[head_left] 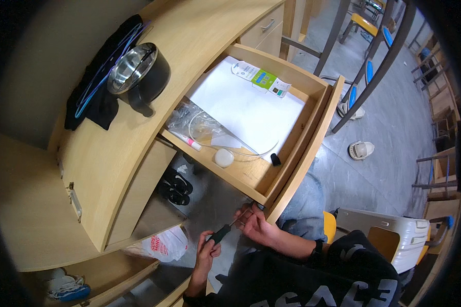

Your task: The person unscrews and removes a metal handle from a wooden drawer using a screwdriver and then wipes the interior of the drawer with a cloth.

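Note:
A screwdriver with a dark green handle and a thin metal shaft is in my left hand, whose fingers wrap the handle. Its shaft points up and right, toward the near corner of a pulled-out wooden drawer. At that corner, my right hand has its fingers bent around the shaft's tip, against the drawer's underside. What those fingers pinch is hidden. Inside the drawer are white paper sheets, a green-and-white card package, a white cable, a round white container and a small black piece.
A metal pot stands on the desk beside dark cloth and hangers. Below are black shoes and a white plastic bag. To the right are a chair frame, a white slip-on shoe and a light suitcase.

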Available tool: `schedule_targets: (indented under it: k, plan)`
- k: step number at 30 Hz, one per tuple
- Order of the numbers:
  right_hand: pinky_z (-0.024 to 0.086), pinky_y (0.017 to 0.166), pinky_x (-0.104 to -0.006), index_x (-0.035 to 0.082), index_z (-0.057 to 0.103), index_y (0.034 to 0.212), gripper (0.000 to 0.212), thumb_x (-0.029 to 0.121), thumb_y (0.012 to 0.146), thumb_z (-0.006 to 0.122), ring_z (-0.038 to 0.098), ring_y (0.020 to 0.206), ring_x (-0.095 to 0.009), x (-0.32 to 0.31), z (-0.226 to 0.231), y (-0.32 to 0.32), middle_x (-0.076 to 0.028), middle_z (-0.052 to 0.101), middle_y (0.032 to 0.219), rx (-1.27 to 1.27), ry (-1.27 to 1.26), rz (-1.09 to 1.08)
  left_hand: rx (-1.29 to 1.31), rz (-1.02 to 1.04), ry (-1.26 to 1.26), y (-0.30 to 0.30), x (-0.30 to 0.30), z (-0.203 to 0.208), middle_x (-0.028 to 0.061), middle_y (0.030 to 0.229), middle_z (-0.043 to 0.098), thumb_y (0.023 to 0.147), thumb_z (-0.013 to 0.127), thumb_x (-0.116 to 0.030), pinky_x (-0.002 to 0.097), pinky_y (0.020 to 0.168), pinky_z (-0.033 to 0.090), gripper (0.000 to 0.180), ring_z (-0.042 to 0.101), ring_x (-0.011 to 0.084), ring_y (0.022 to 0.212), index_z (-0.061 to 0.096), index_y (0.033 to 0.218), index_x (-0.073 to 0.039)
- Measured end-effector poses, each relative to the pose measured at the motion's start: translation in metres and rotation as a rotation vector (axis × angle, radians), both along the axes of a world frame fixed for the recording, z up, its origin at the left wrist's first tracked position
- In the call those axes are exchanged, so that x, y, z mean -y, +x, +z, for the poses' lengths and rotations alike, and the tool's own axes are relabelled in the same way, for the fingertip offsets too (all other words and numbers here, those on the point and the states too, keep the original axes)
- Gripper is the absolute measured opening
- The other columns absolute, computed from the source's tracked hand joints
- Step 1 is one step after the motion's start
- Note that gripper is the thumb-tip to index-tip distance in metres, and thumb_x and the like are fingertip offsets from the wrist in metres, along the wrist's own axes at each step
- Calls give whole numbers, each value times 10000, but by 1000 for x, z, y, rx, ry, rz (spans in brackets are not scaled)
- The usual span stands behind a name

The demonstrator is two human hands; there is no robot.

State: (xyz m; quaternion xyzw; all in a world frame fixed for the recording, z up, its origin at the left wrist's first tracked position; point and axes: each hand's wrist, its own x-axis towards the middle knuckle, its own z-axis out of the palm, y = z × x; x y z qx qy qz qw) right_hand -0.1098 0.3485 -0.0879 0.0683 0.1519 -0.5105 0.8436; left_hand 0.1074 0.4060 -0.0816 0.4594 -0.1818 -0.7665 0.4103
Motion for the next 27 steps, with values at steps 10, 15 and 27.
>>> schedule_targets:
  k: [10, 15, 27]
  plan:
    - [392, 886, -337, 111, 556, 1001, 222, 296, 884, 592, 532, 999, -216, 0, 5, -2, -63, 585, 1000, 29, -97, -49, 37, -31, 3, -3, -9, 2, 42, 748, 463, 886, 552, -77, 222, 535, 303, 289, 376, 86, 590, 385, 1120, -108]
    - [404, 864, -335, 85, 553, 988, 212, 284, 916, 556, 546, 986, -217, -1, 3, 5, -84, 580, 995, 22, -83, -3, 121, -45, -7, 0, -11, 1, 49, 781, 492, 847, 604, -56, 220, 546, 318, 328, 405, 84, 608, 391, 1094, -91]
    - [457, 789, -282, 12, 590, 1040, 180, 152, 962, 509, 588, 876, -156, -8, 50, 3, -78, 643, 940, -686, -574, 225, 572, -631, -184, 3, -17, -14, 14, 821, 571, 801, 716, -153, 252, 685, 439, 203, 539, 90, 778, 587, 907, -38]
